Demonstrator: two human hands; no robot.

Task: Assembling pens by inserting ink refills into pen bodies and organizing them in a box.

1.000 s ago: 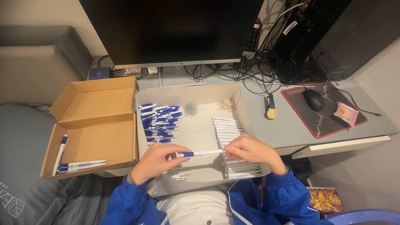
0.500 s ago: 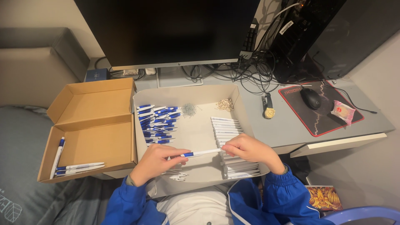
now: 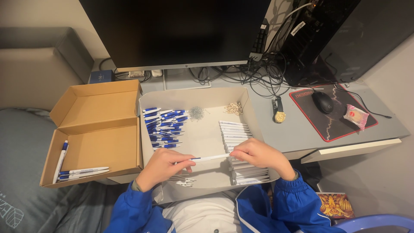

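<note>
While held level, pen [image 3: 210, 158] between both hands [image 3: 161, 167].

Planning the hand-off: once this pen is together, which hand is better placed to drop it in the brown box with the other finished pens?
Left, probably. The left hand already grips the pen and lies nearer the brown box. The right hand is over the white barrels on the far side.

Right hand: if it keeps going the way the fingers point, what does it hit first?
The right hand points left along the white pen barrel it pinches. Straight on, it would probably meet the left hand holding the other end; past that, the tray's left wall. Depth is hard to judge from above.
</note>
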